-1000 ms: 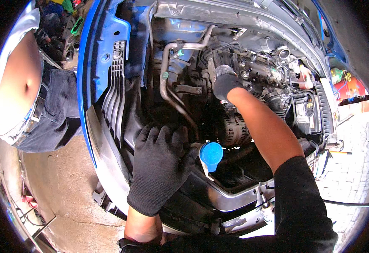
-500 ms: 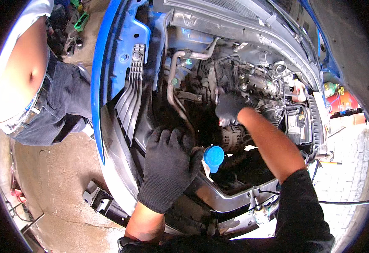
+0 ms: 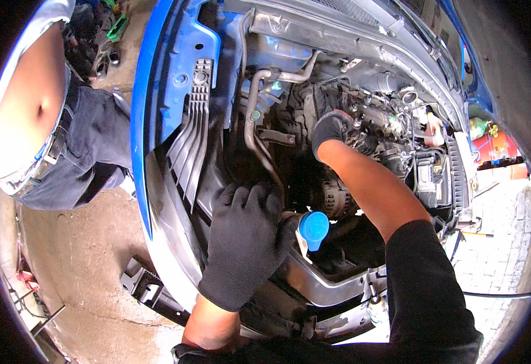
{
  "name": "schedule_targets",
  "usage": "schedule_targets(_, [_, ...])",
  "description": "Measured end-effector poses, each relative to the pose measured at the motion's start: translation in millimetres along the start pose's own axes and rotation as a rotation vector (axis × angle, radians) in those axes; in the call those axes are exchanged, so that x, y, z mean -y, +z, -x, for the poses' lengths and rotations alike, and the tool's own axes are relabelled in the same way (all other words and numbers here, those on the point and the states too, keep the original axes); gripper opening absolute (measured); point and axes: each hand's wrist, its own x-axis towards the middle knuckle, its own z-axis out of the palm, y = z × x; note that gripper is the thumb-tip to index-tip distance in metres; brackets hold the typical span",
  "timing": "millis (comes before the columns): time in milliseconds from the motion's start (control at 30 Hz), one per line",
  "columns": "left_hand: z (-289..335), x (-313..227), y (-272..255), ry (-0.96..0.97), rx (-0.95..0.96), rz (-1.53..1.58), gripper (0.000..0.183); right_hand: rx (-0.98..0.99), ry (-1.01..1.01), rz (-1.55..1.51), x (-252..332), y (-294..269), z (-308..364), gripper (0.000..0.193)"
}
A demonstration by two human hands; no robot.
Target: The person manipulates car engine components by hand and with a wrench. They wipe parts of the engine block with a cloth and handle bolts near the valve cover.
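Note:
My left hand (image 3: 241,239), in a black knit glove, curls its fingers over the edge of the black front panel (image 3: 207,182) of a car's open engine bay. Beside its thumb is a blue cap (image 3: 314,227) on a white filler neck. Deeper in the bay, my right hand (image 3: 331,132), also black-gloved, reaches against the side of the engine (image 3: 371,118). Its fingers are mostly hidden, and a bit of red shows at their far side. Below that wrist sits the alternator (image 3: 335,199). A bent metal pipe (image 3: 249,124) runs left of the right hand.
Another person (image 3: 86,130) stands to the left, beside the blue fender (image 3: 139,121). The raised hood (image 3: 514,73) hangs at the right. A battery (image 3: 429,179) lies right of my right forearm. On the floor at lower left rests a black-and-grey plastic part (image 3: 147,288).
My right hand has moved up and farther into the bay, from above the alternator to the engine's side. My left hand has stayed on the front panel.

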Motion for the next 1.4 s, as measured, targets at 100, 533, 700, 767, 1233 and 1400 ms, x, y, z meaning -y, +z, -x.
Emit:
schedule_targets(100, [0.9, -3.5, 0.1, 0.029, 0.001, 0.03, 0.041, -0.152, -0.149, -0.203, -1.1, 62.5, -42.9, 0.029])
schedule_targets(533, [-0.8, 0.7, -2.2, -0.039, 0.061, 0.062, 0.04, -0.361, -0.087, -0.516, -81.3, 49.4, -138.2, 0.037])
schedule_targets(700, [-1.1, 1.7, -2.9, -0.027, 0.041, 0.05, 0.041, -0.184, -0.092, -0.593, -89.8, 31.1, -127.3, 0.042])
schedule_targets(767, [-2.4, 4.0, -2.5, -0.03, 0.006, 0.044, 0.041, -0.182, -0.131, -0.567, -79.7, 5.2, -89.5, 0.041])
schedule_targets(1233, [-0.5, 3.8, -2.0, 0.007, -0.031, 0.044, 0.04, -0.292, -0.107, -0.415, -2.7, 29.3, 22.9, 0.029])
schedule_targets(1400, [1.5, 4.5, -1.0, 0.001, -0.057, 0.061, 0.041, -0.117, -0.463, -0.516, 2.8, 37.5, 72.4, 0.036])
